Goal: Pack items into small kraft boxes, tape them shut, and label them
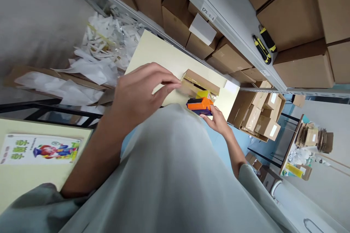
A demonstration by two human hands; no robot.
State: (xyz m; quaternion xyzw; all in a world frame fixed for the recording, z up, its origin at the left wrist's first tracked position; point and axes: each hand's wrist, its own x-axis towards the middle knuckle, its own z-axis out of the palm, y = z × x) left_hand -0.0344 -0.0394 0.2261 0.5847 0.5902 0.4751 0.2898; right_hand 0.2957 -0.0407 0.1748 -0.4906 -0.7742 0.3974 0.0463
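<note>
My right hand (217,119) is wrapped round the handle end of an orange and dark purple tape dispenser (200,104), with a yellow tape roll (203,94) showing at its far side. Beyond it a long, narrow cardboard box (202,82) lies on the pale yellow table (147,49), with shiny tape along it. My left hand (149,89) hovers at the box's left end, thumb and fingers pinched together. Something brownish and blurred meets its fingertips; whether it is tape or a cardboard flap I cannot tell.
Shelves of cardboard boxes (290,11) run along the far side, with two black and yellow utility knives (261,49) on one shelf. White scrap paper (109,40) heaps up at left. A large carton (237,111) of smaller boxes stands at right; a picture booklet (41,149) lies lower left.
</note>
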